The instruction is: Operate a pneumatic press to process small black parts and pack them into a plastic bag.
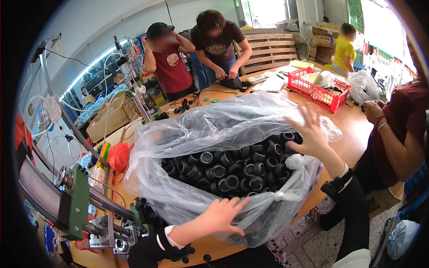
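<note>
A big clear plastic bag (pixel 192 129) lies wide open on the wooden table in front of me. Inside it is a heap of small black ring-shaped wheels (pixel 232 172) with pale lettering on their sides. My left hand (pixel 220 217), fingers spread, is over the bag's near edge; whether it touches the plastic I cannot tell. My right hand (pixel 309 136) is raised above the bag's right side with its fingers apart and nothing in it. Knotted plastic (pixel 280 195) gathers at the bag's near right side.
A green and metal bench press (pixel 73 205) stands at the left, near a red plastic bag (pixel 119 156). A red basket (pixel 317 87) and papers sit at the far right of the table (pixel 353 134). Two people stand across the table, another person stands close on the right, and one in yellow is farther back.
</note>
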The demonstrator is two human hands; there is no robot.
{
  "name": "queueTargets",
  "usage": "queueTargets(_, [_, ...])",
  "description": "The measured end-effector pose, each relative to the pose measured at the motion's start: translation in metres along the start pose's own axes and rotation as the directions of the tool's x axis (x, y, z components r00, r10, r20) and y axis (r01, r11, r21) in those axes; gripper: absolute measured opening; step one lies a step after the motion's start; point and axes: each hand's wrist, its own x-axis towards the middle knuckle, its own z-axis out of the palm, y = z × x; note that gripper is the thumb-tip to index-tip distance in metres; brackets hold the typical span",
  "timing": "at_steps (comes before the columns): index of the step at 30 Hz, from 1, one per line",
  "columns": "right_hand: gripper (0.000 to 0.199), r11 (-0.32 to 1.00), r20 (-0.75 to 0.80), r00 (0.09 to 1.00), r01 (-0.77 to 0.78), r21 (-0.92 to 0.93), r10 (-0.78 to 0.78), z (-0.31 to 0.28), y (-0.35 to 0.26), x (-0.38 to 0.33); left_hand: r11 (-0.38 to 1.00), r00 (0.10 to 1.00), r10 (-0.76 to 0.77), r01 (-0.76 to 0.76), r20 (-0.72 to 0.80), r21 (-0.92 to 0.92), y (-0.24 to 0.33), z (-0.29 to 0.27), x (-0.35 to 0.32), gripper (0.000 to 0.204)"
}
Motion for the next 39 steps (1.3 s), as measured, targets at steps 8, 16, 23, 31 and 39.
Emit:
queueTargets(8, [0.053, 0.881, 0.305, 0.831, -0.468, -0.065, 0.464, 0.114, 0.095, 0.065, 0.995, 0.998, -0.053, 0.051, 0.027, 0.081, 0.031, 0.051, -0.03, 0.089])
queueTargets(16, [0.044, 0.768, 0.151, 0.856, -0.512, 0.385, 0.495, 0.162, 0.146, 0.095, 0.968, 0.959, -0.215, 0.185, -0.183, -0.168, 0.051, 0.06, -0.054, 0.083])
queueTargets(23, [0.022, 0.931, -0.205, 0.953, -0.147, 0.335, 0.225, 0.053, 0.025, 0.031, 0.962, 0.958, -0.215, 0.174, -0.189, -0.211, 0.073, 0.074, -0.052, 0.091])
queueTargets(31, [0.088, 0.71, -0.183, 0.779, -0.413, 0.57, 0.6, 0.019, -0.138, -0.216, 0.947, 0.86, -0.317, 0.267, -0.399, -0.176, 0.085, 0.127, -0.038, 0.089])
queueTargets(39, [0.102, 0.9, 0.527, 0.835, -0.342, 0.268, 0.16, 0.052, -0.22, -0.262, 0.922, 0.823, -0.369, 0.266, -0.432, -0.281, 0.081, 0.13, -0.044, 0.066])
